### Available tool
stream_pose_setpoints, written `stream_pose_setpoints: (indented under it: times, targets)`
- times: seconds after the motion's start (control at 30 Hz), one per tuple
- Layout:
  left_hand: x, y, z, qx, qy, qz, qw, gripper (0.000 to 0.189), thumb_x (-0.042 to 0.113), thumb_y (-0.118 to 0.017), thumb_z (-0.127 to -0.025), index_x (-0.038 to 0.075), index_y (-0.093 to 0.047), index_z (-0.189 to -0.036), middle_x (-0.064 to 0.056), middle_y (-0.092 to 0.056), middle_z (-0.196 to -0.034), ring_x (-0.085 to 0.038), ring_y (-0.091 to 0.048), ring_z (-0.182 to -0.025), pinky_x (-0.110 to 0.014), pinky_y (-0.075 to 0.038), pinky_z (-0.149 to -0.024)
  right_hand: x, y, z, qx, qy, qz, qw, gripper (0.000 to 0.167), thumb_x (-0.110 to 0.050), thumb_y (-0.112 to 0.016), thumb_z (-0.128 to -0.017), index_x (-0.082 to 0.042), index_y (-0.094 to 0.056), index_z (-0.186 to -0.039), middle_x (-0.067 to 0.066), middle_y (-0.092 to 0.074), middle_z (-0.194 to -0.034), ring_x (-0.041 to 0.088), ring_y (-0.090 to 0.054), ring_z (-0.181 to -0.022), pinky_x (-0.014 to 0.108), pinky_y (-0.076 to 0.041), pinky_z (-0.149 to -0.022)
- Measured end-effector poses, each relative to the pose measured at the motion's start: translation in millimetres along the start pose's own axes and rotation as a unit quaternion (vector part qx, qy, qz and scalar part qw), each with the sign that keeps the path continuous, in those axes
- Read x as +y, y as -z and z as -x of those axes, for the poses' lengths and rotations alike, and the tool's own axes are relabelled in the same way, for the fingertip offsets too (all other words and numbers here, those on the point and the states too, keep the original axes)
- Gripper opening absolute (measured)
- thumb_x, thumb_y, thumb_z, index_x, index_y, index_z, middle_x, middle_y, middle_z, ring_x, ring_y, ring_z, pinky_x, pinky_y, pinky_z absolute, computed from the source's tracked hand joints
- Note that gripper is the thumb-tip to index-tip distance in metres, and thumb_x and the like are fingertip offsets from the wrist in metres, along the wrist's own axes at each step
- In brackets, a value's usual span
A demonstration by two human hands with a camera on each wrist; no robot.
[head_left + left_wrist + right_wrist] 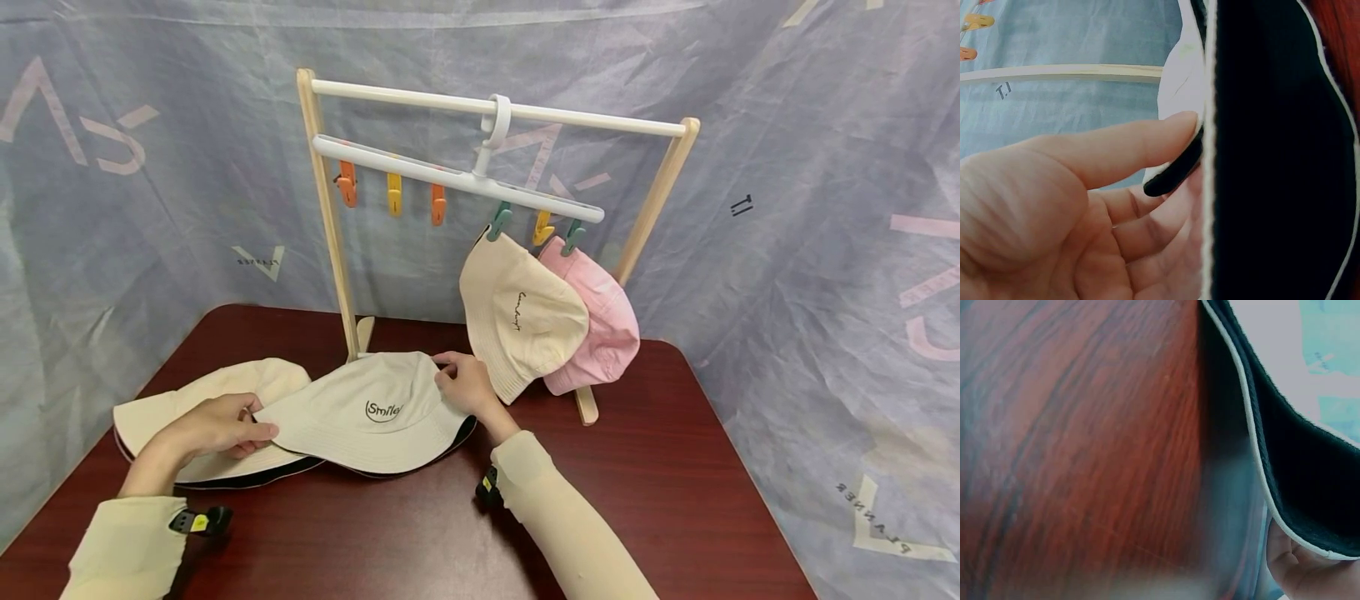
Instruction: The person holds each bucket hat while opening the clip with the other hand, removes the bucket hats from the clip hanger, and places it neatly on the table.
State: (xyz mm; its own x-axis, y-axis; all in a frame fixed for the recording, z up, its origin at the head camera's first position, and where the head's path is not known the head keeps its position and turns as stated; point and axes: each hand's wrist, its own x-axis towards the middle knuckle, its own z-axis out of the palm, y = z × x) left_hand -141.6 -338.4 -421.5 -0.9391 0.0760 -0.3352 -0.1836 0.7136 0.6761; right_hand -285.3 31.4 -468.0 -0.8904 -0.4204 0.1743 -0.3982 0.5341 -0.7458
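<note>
- Off-white fabric bucket hat with dark lining and "Smile" lettering (382, 387): left of the middle of the dark red wood-grain tabletop (637, 500), toward its back edge, held between both hands.
- Left hand (213, 429): thumb and fingers pinch the hat's left brim edge.
- Right hand (467, 383): thumb and fingers grip the hat's right side; fingertips partly hidden behind it.
- Plain cream fabric bucket hat (225, 383): near tabletop's left edge, partly overlapped by the lettered hat.
- Pale wooden rack (656, 196) at back edge carries white plastic hanger (420, 169).
- Green clips (500, 222) hold beige script-printed bucket hat (502, 300) and pink fabric hat (611, 325).
</note>
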Motion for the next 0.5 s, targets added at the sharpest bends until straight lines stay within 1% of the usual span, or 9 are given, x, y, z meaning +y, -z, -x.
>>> stream_pose_setpoints:
  times: [0.23,0.3,0.5]
  targets:
    - [2.1,-1.1,0.7,0.01,0.005,-0.014,0.9998,0.033,0.023,-0.078,-0.098,0.001,-0.054,-0.095,-0.006,-0.065,-0.081,-0.019,-0.069,-0.075,-0.032,-0.058,-0.067,8,-6,-2.0,-0.01,-0.014,0.008,0.9998,0.028,-0.005,-0.068,-0.101,-0.005,-0.074,-0.129,0.008,-0.078,-0.091,0.018,-0.07,-0.075,0.031,-0.056,-0.071]
    - [2.4,-0.6,1.2,0.011,0.002,-0.015,0.9998,0.033,0.023,-0.078,-0.098,0.001,-0.054,-0.094,-0.006,-0.065,-0.08,-0.019,-0.069,-0.074,-0.032,-0.058,-0.067,9,-8,-2.5,-0.011,-0.018,0.009,0.9997,0.028,-0.005,-0.069,-0.101,-0.006,-0.074,-0.129,0.008,-0.078,-0.091,0.017,-0.069,-0.074,0.03,-0.056,-0.07]
    - [3.2,-1.4,2.3,0.016,0.009,-0.02,0.9996,0.034,0.023,-0.079,-0.097,0.002,-0.052,-0.091,-0.006,-0.065,-0.079,-0.018,-0.068,-0.072,-0.031,-0.055,-0.066,12,-13,-4.3,-0.007,-0.025,0.017,0.9995,0.026,-0.006,-0.07,-0.101,-0.007,-0.075,-0.127,0.006,-0.078,-0.088,0.015,-0.067,-0.071,0.028,-0.054,-0.066]
